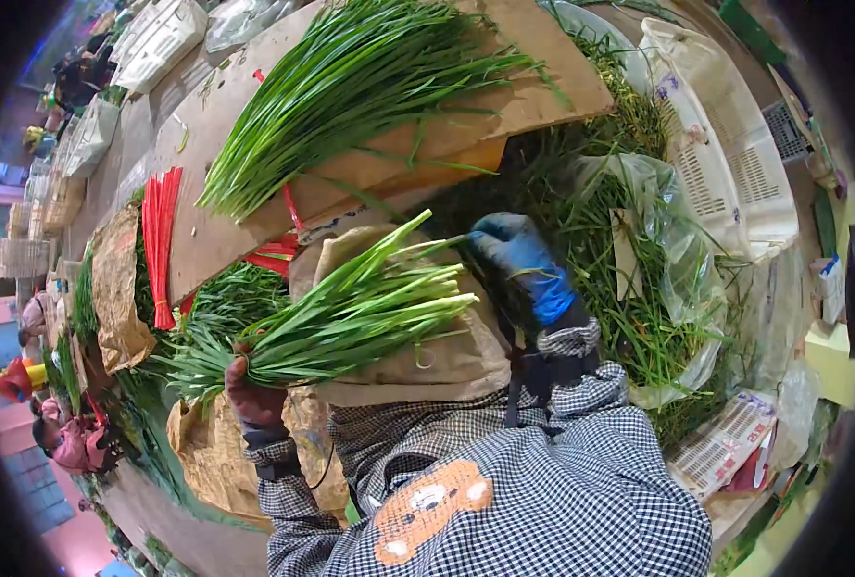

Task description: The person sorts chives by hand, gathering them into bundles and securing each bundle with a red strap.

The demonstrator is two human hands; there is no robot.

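A loose bunch of garlic chives (365, 322) lies slanted over the cloth sack (471, 365) on my lap, pale cut ends toward the right. My left hand (251, 392), in a dark reddish glove, is closed around its leafy left part. Beyond the cut ends, my right hand (519, 255) in a blue glove has its fingers pinched together. A thin dark stalk runs from the bunch to those fingertips. On the cardboard-covered board (533, 101) ahead rests a large pile of chives (351, 96).
Red tie strips (161, 245) lie on the board's left side. Loose leaves and scraps (591, 279) fill a clear plastic bag (682, 240) at right, near a white plastic crate (726, 144). Brown sacking (120, 288) and more greens (235, 303) lie left. Other people (76, 438) are farther left.
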